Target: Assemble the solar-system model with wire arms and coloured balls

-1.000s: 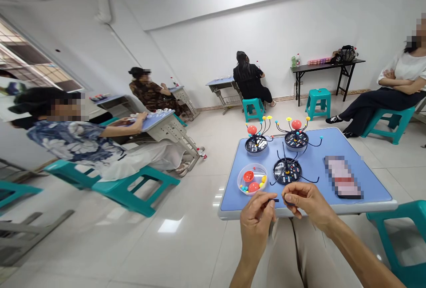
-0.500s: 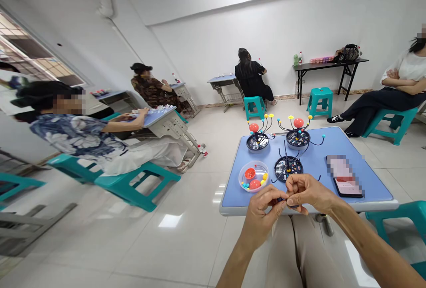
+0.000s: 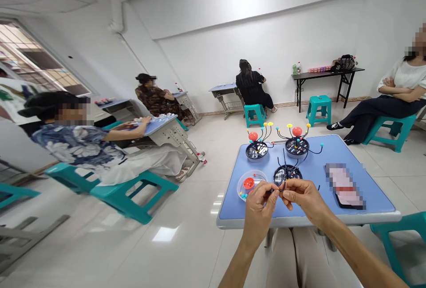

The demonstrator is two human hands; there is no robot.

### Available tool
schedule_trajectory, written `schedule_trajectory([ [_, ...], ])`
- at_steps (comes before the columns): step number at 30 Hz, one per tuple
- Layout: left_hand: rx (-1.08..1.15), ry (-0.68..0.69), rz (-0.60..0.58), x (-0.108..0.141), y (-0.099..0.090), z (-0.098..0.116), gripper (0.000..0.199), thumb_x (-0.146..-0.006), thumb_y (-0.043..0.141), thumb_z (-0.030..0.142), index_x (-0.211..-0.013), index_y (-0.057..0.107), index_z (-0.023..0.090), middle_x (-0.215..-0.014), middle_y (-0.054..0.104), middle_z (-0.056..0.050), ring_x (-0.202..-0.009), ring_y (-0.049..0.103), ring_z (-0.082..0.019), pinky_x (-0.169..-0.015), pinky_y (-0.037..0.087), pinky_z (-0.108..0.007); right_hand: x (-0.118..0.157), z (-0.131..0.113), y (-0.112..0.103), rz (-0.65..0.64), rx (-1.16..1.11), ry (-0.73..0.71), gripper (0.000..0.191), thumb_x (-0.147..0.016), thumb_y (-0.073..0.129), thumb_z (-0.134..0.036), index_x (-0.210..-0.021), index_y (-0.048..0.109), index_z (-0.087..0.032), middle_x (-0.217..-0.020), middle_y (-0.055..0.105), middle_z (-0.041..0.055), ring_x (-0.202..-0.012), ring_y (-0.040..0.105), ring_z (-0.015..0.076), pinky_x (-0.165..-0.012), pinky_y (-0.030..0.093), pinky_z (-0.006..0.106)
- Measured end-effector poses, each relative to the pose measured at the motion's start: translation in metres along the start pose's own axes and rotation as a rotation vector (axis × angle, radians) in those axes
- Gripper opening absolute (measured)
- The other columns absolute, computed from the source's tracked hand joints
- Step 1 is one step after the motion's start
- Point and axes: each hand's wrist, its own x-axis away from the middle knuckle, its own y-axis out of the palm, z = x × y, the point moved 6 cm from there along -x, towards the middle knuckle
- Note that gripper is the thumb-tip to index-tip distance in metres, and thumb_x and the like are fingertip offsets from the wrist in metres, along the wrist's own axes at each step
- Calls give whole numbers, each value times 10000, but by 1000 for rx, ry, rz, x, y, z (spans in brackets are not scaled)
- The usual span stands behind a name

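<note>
Head view: looking down at a blue table point(image 3: 372, 199) and placing everything from the round black base point(image 3: 282, 175) with thin black arms. Finding the table's near edge a little this side of the base, its left edge past the clear tub point(image 3: 239, 182), its far edge beyond two models, and its right edge well apart from the base. Seeing a stretch of blue surface to the right of the base, as far as the phone point(image 3: 344, 186), and more toward the far right corner; seeing pale floor point(image 3: 189, 230) well to the base's left. Noting the left model point(image 3: 257, 151) behind and left of the base, and the right model point(image 3: 297, 147) behind and right, with a blue ball point(image 3: 321, 145) reaching out sideways. Noting the tub beside the base's left, partly covered by the left hand point(image 3: 258, 203), with a red cup-shaped part point(image 3: 248, 183) inside. Spotting a teal stool point(image 3: 402, 226) off the table, right of the base, and a seated person point(image 3: 406, 72) far behind and right. Meeting the base's arms close behind the fingers, with its front hidden there. Pinching a thin black piece point(image 3: 282, 187) just in front of the base: left thumb and forefinger pressed together at its left, right hand point(image 3: 304, 195) with thumb and forefinger closed at its right. Cannot tell whether holding one piece or two.
</note>
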Motion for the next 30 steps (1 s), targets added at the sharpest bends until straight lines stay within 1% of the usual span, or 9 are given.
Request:
schedule_trajectory([
  [3,50,-10,39,3,2,0,137,-817,658,309,-794,701,180,-727,585,-7,-499,494,-80,-492,412,-211,1,-1,2,71,82,-24,261,-802,690,-399,-715,654,-155,-574,557,-23,-509,493,101,-522,416,252],
  [6,159,-49,55,7,0,-2,159,-808,679,322,-877,717,183,-744,615,-11,-522,546,-96,-553,462,-237,2,-5,1,124,80,-41,276,-804,675,-426,-729,655,-162,-617,585,-5,-533,513,115,-505,429,253],
  [9,221,-48,79,11,-5,-4,219,-842,645,350,-942,729,174,-698,630,-19,-584,601,-133,-648,504,-287,3,-8,-3,163,45,-50,252,-792,688,-406,-745,660,-159,-671,620,19,-558,532,126,-487,439,252],
  [14,301,-112,125,18,-10,-15,279,-822,674,370,-1020,719,178,-708,659,-22,-592,620,-147,-671,535,-331,5,-9,-4,206,8,-40,215,-744,722,-368,-722,666,-161,-641,635,21,-532,540,128,-461,450,253],
  [18,262,-102,106,20,-11,-16,251,-817,678,366,-961,731,167,-677,666,-29,-615,639,-164,-708,532,-340,6,-8,-2,222,-2,-32,191,-713,731,-343,-728,671,-162,-606,642,15,-504,551,130,-452,462,257],
  [21,226,-75,107,22,-11,-13,243,-821,673,357,-968,728,172,-713,682,-37,-621,647,-163,-716,532,-336,7,-7,-1,214,-1,-39,163,-726,716,-322,-736,673,-165,-601,643,10,-500,558,127,-461,473,257],
  [23,214,-75,130,25,-12,-11,245,-818,676,344,-991,718,176,-713,687,-32,-628,653,-160,-719,535,-324,7,-7,-1,214,4,-42,161,-725,715,-321,-730,668,-167,-603,642,10,-499,560,127,-462,479,260],
  [26,221,-119,152,28,-11,-9,276,-810,688,320,-1046,685,178,-705,697,-25,-662,674,-168,-716,543,-311,10,-9,0,219,29,-57,160,-726,710,-322,-719,656,-171,-598,635,8,-501,564,130,-464,490,263],
  [30,223,-124,107,30,-7,-6,230,-794,706,287,-988,676,166,-706,702,-29,-665,685,-174,-705,557,-310,15,-17,3,243,91,-87,150,-729,699,-315,-720,649,-174,-586,623,3,-498,564,131,-464,499,263],
])
